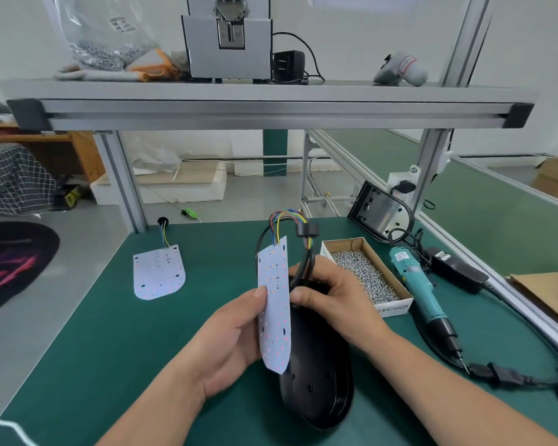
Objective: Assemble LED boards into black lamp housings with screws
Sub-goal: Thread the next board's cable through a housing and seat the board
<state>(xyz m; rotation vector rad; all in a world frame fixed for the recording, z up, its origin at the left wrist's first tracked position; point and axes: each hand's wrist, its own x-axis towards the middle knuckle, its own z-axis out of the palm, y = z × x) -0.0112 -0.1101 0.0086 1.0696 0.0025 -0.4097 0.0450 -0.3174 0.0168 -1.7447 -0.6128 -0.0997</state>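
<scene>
The left grip [229,342] comes up from the lower edge of the view, palm turned inward. It holds an LED board [274,304] upright by its long edge, with the thumb on the dotted white face and the fingers behind it. The right grip [332,300] reaches in from the lower right, its fingers curled round a loop of black cable [303,268] just beside the board. That cable rises to a bundle of coloured wires [287,220] that joins the board's top end.

Both grips hover over a black lamp housing [316,387], which lies open side up on the green counter [110,365], partly hidden behind the board.

There are two LED boards: the held one and a second LED board [159,273] lying flat on the counter well to the left, with its own short wires. There are also two housings: the near one and a second housing [380,210] propped at the far right of the counter. A single cardboard box [397,309] of loose silver screws [364,278] sits just right of the right grip. Beside the box lies one teal electric screwdriver [422,291], tip towards the person.
</scene>
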